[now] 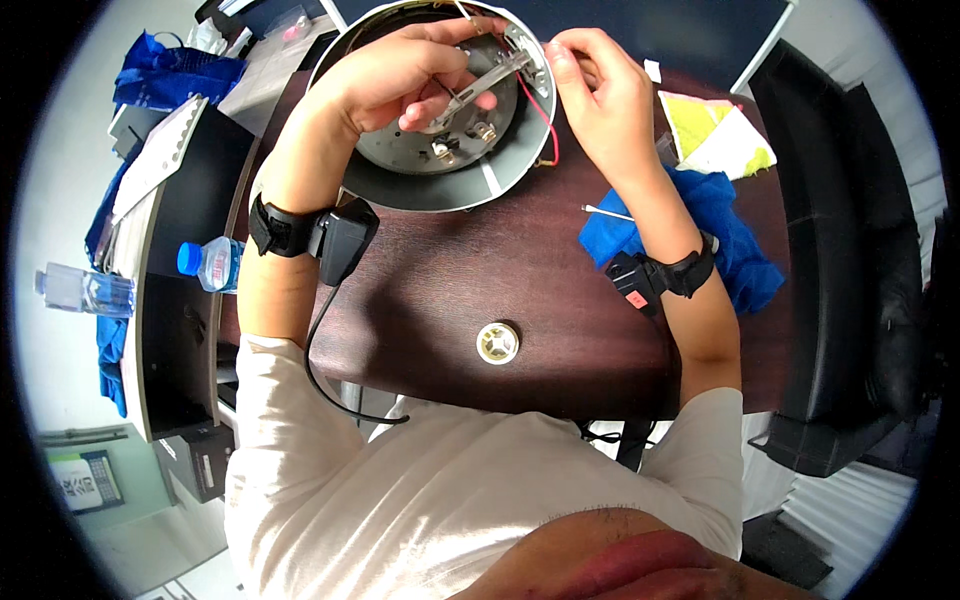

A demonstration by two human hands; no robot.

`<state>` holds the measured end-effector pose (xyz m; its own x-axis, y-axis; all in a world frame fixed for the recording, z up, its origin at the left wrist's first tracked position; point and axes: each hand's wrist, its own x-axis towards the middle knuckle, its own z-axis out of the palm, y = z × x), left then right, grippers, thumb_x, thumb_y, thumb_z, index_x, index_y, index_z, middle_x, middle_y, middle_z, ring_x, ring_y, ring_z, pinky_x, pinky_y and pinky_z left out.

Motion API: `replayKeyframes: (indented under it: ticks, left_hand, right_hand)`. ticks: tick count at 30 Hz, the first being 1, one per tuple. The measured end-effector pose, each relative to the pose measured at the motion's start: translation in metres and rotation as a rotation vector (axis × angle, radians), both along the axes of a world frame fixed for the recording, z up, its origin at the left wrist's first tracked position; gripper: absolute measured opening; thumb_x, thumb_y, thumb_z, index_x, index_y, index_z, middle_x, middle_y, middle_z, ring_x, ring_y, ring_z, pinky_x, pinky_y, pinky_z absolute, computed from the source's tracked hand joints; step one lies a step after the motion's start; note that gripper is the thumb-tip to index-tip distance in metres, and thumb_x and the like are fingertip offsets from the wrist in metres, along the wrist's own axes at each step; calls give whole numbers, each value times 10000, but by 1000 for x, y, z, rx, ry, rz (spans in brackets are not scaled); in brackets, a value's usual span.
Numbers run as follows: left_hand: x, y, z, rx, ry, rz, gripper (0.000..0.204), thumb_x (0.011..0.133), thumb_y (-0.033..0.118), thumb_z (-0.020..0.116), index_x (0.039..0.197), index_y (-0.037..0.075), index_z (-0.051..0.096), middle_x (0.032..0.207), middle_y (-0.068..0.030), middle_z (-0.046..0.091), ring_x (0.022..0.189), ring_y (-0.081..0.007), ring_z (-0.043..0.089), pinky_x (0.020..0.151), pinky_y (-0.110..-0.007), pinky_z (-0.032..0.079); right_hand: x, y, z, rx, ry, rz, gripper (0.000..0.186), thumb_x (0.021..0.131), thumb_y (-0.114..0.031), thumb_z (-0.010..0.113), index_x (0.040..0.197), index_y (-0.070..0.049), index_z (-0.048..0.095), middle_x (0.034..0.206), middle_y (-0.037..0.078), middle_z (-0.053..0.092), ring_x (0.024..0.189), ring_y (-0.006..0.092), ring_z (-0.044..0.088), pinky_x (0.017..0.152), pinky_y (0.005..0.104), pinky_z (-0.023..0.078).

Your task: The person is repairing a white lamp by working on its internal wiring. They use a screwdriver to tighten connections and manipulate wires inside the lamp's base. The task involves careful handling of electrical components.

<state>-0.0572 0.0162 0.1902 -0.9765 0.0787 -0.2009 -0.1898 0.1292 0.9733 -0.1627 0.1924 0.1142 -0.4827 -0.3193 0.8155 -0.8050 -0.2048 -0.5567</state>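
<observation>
Dark wood-grain tabletop (420, 290) in a sunlit room, with a black padded seat (840, 260) to the right. Near its far edge is a round grey metal appliance housing (430, 190), its open side facing the wearer, which leaves the inner metal fittings (445, 150) and a red wire (553, 135) exposed. The left hand (405, 75) reaches over the opening, fingers loosely curled around a slim, clear-shafted tool (490, 80), angled toward the inside wall, probably to reach around the fittings. The right hand (605, 100) is bent nearly closed at the right rim, perhaps steadying it; whether it pinches anything cannot be told. Close to the wearer lies a small pale spoked spool (497, 343), well apart from the housing. Crumpled blue cloth (750, 260) lies beneath the right forearm, apparently set aside to leave working room.
</observation>
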Motion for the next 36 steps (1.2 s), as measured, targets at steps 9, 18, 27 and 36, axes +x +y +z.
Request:
replayKeyframes:
  ticks: [9, 18, 27, 36]
  left_hand:
    - [15, -6, 1, 96, 145, 31, 644, 775, -1, 384, 1411, 45, 302, 912, -193, 651, 359, -46, 427, 316, -153, 324]
    - [-9, -12, -9, 73, 53, -96, 632, 754, 0, 386, 1383, 36, 341, 880, -178, 660, 329, -45, 403, 289, -161, 306]
    - [-30, -2, -3, 8, -27, -153, 652, 749, -13, 404, 1392, 7, 304, 891, -194, 669, 316, -43, 419, 272, -162, 303]
    - [-35, 9, -5, -108, -8, -120, 653, 759, -25, 379, 1405, 19, 295, 791, -141, 660, 313, -51, 424, 268, -172, 306]
  right_hand:
    - [2, -14, 34, 67, -8, 17, 120, 904, -111, 569, 914, 6, 595, 778, 86, 672, 771, 137, 672, 648, 259, 517]
    - [-1, 3, 3, 22, -137, 38, 134, 917, -101, 554, 935, 28, 586, 862, 111, 689, 793, 130, 660, 691, 253, 521]
    - [-11, 20, -5, 65, -183, 18, 127, 897, -90, 569, 879, 28, 611, 817, 87, 670, 713, 125, 640, 640, 244, 504]
    - [-9, 33, 27, 568, 455, -324, 172, 854, -181, 608, 799, -29, 549, 718, 130, 590, 630, 309, 607, 543, 391, 475]
